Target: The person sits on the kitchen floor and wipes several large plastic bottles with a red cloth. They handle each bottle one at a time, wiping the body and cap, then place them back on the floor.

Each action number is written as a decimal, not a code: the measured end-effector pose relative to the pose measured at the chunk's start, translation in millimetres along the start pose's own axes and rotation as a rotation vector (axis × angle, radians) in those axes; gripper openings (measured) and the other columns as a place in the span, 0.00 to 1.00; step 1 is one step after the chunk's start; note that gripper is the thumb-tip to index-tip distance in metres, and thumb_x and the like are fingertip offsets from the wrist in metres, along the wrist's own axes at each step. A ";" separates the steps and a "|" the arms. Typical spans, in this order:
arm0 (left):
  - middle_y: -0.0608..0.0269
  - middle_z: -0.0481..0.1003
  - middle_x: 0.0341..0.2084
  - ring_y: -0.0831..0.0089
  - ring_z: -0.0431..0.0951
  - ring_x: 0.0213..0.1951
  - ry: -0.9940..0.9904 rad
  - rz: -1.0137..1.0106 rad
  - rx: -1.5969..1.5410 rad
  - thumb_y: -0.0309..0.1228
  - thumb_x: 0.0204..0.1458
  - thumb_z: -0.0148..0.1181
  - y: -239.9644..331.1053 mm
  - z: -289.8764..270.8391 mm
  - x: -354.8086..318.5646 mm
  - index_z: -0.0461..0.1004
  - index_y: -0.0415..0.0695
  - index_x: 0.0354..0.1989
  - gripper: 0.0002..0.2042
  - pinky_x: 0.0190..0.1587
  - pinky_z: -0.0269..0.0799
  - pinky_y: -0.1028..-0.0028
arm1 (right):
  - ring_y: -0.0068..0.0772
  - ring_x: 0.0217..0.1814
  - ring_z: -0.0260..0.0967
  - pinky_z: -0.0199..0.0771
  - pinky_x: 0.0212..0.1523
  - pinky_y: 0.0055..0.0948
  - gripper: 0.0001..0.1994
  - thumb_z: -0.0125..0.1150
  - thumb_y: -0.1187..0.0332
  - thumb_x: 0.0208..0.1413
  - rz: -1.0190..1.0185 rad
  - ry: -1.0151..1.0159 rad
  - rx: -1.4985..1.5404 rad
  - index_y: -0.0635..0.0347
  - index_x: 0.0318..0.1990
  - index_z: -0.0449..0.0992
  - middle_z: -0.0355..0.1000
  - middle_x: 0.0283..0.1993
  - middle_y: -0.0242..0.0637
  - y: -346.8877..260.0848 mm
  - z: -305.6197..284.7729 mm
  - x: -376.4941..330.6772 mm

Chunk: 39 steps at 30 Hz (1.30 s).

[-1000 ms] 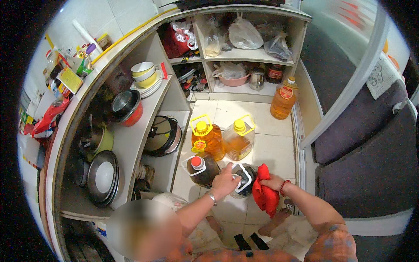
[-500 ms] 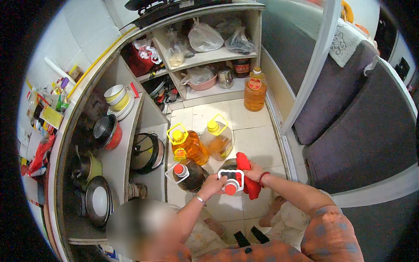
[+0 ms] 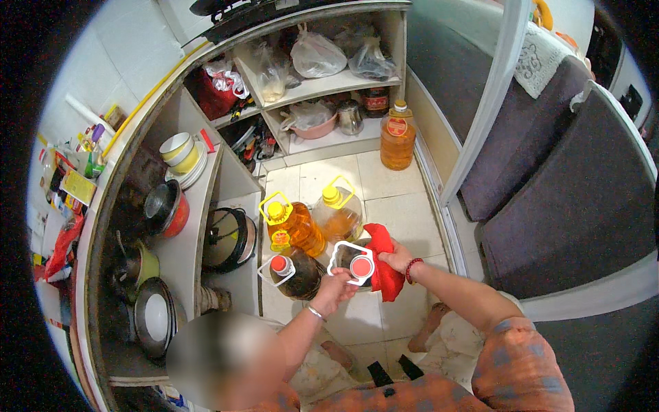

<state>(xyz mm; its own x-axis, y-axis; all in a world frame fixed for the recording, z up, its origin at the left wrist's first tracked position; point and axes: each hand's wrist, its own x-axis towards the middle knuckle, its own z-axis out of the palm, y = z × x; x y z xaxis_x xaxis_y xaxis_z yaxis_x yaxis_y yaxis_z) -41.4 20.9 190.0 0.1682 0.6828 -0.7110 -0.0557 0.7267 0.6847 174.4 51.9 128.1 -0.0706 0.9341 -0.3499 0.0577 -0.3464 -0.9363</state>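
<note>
Between my hands stands an oil jug (image 3: 362,266) with a red cap and a white loop handle. My left hand (image 3: 335,290) is closed on the handle near the cap. My right hand (image 3: 397,258) grips a red cloth (image 3: 386,275) and presses it against the jug's right side. Most of the jug's body is hidden beneath handle and cloth. Just left of it is a dark oil jug (image 3: 302,275), also red-capped. Beyond stand a yellow-capped jug of amber oil (image 3: 302,226) and a partly filled yellow-capped jug (image 3: 343,218).
Another oil jug (image 3: 397,141) stands by the far shelf, which holds plastic bags (image 3: 317,55) and a pink basin (image 3: 312,129). Left shelves hold bowls (image 3: 180,150), pans (image 3: 154,316) and a round black-rimmed appliance (image 3: 230,240). A sliding door frame (image 3: 480,110) borders the right.
The jug in my hands has turned, its handle swinging to the left of the cap and its cap moving up. My right hand and the cloth have shifted slightly upward.
</note>
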 end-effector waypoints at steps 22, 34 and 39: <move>0.68 0.74 0.27 0.78 0.74 0.26 -0.074 -0.073 -0.281 0.31 0.53 0.54 -11.0 -5.3 22.1 0.70 0.49 0.38 0.05 0.30 0.72 0.76 | 0.45 0.56 0.63 0.60 0.59 0.40 0.26 0.56 0.52 0.56 -0.488 -0.050 -0.379 0.58 0.57 0.65 0.68 0.53 0.45 -44.9 27.9 -25.5; 0.67 0.77 0.35 0.78 0.74 0.33 -0.205 -0.026 0.207 0.46 0.56 0.56 -7.7 -10.3 0.3 0.71 0.48 0.43 0.16 0.36 0.71 0.76 | 0.50 0.60 0.63 0.62 0.61 0.40 0.27 0.57 0.60 0.56 -0.382 -0.074 -0.347 0.59 0.61 0.60 0.64 0.58 0.50 -8.3 5.2 -13.4; 0.69 0.75 0.32 0.80 0.74 0.32 -0.337 0.000 0.517 0.42 0.57 0.57 -24.7 -15.4 -6.2 0.72 0.47 0.40 0.12 0.34 0.70 0.79 | 0.53 0.59 0.64 0.66 0.58 0.41 0.30 0.59 0.58 0.54 -0.149 0.002 -0.772 0.61 0.61 0.59 0.63 0.59 0.55 -37.4 8.4 -46.0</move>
<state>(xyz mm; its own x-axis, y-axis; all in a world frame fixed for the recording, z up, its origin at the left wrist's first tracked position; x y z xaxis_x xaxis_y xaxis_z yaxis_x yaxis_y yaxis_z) -56.2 -0.1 175.0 0.4747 0.5602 -0.6789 0.4143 0.5383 0.7339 167.1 21.1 178.9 -0.1302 0.9664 -0.2216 0.7233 -0.0603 -0.6878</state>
